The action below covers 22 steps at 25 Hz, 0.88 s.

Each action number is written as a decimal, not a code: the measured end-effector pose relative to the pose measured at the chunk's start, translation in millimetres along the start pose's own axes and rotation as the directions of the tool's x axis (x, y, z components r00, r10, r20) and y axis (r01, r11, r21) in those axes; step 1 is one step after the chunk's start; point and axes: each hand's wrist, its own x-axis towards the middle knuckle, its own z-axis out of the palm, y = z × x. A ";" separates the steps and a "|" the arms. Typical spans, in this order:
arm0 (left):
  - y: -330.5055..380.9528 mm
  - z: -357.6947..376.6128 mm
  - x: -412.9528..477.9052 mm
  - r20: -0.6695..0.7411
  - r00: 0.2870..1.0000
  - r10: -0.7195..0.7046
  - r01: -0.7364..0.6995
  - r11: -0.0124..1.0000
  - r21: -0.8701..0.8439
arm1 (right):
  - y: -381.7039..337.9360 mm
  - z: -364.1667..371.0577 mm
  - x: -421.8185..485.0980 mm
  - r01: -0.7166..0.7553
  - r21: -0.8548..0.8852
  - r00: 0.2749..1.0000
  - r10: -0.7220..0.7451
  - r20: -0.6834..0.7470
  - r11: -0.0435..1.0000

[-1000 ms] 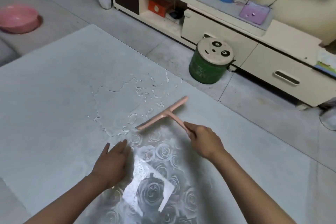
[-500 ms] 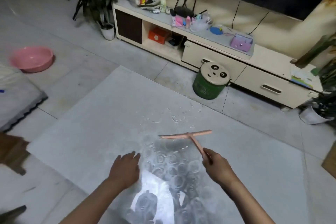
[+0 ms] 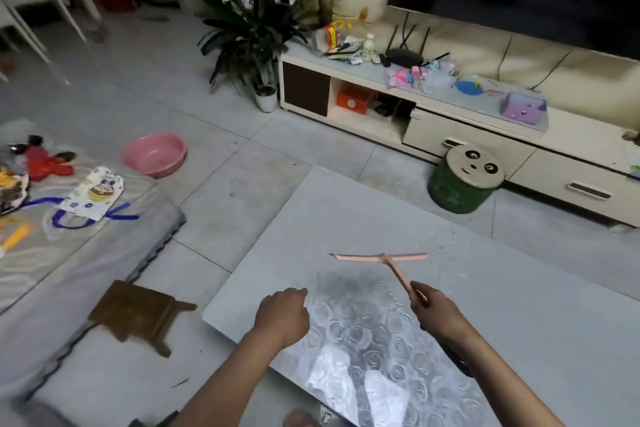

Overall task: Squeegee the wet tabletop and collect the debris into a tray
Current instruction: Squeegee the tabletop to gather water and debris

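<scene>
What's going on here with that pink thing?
Someone is cleaning a wet tabletop. Their right hand grips the handle of a pink squeegee, whose blade stretches across the table next to some water droplets. The left hand rests on the table with its fingers curled, beside a shiny rose-patterned patch.
</scene>
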 end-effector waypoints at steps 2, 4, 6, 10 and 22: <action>-20.5 -11.1 15.8 0.020 1.000 -0.008 0.007 1.000 0.026 | -5.8 22.7 11.8 -0.037 0.015 0.999 0.037 0.027 0.999; -35.8 -18.4 38.0 0.051 0.999 -0.004 0.000 0.997 0.076 | -8.2 43.8 22.2 -0.079 0.020 0.996 0.078 0.050 0.997; -45.5 -22.3 73.5 0.106 0.994 0.020 -0.032 0.993 0.116 | -8.0 62.6 41.9 -0.120 0.021 0.992 0.119 0.053 0.993; -53.0 -6.7 142.6 0.138 0.982 0.126 -0.147 0.978 0.151 | -4.6 96.9 71.5 -0.190 0.102 0.982 0.188 0.031 0.976; -48.6 140.1 315.0 0.373 0.852 0.367 -0.517 0.699 0.494 | 68.8 224.5 92.2 -0.579 0.137 0.792 0.595 -0.137 0.804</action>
